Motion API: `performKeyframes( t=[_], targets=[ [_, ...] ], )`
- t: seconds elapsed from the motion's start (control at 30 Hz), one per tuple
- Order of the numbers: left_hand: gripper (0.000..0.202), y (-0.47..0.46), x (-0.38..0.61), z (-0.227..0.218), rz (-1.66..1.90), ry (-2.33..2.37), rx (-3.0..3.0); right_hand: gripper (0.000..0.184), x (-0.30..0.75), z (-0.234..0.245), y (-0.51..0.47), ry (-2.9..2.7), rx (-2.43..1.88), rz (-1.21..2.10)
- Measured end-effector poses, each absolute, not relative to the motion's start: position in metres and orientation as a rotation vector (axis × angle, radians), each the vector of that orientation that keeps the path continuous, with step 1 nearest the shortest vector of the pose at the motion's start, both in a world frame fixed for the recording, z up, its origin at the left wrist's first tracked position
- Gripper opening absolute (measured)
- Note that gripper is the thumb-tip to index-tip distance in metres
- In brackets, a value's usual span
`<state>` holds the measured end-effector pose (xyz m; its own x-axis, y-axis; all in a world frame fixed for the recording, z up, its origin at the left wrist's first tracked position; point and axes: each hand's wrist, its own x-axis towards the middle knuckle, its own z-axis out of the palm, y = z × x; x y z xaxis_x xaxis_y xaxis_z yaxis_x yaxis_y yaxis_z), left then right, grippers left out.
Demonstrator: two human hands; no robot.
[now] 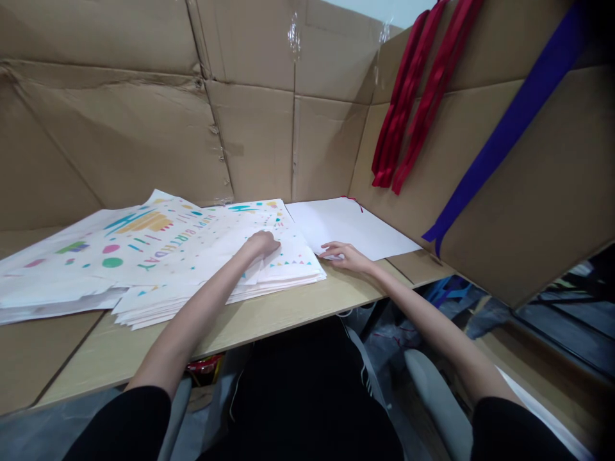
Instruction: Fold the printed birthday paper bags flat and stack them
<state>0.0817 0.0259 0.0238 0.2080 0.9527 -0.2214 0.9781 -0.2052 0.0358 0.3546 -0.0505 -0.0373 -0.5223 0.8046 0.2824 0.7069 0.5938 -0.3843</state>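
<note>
My left hand (pixel 262 244) rests on a stack of white printed sheets (pixel 216 246), its fingers curled under. What those fingers hold, if anything, is hidden. Coloured dots, flags and the words "Happy Birthday" decorate the sheets. Just right of the stack's corner is my right hand (pixel 346 257), palm down with the fingers apart. Its fingertips are at the near edge of a plain white sheet (pixel 355 224), beside the stack. A small piece of red ribbon (pixel 354 201) lies at that sheet's far edge.
Cardboard panels (pixel 259 141) wall the table (pixel 288 304) at the back and right. Red ribbons (pixel 418 102) and a blue-purple ribbon (pixel 500 144) hang on the right panel. More printed sheets (pixel 62 256) lie left. Chair armrests (pixel 437 397) flank my lap.
</note>
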Motion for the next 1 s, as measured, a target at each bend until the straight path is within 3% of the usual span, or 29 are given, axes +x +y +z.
performKeyframes(
  t=[0.27, 0.53, 0.8, 1.0],
  targets=[
    [0.052, 0.03, 0.08, 0.022, -0.215, 1.839, 2.294, 0.025, 0.356, -0.035, -0.05, -2.325, -1.22, 0.385],
    [0.046, 0.029, 0.076, 0.03, -0.268, 1.85, 2.254, 0.046, 0.356, -0.034, -0.052, -2.316, -1.18, 0.517],
    [0.05, 0.031, 0.075, 0.026, -0.246, 1.855, 2.259, 0.027, 0.355, -0.03, -0.049, -2.233, -1.187, 0.575],
    [0.046, 0.036, 0.072, 0.022, -0.265, 1.82, 2.297, 0.035, 0.363, -0.041, -0.044, -2.203, -1.154, 0.629]
  ],
)
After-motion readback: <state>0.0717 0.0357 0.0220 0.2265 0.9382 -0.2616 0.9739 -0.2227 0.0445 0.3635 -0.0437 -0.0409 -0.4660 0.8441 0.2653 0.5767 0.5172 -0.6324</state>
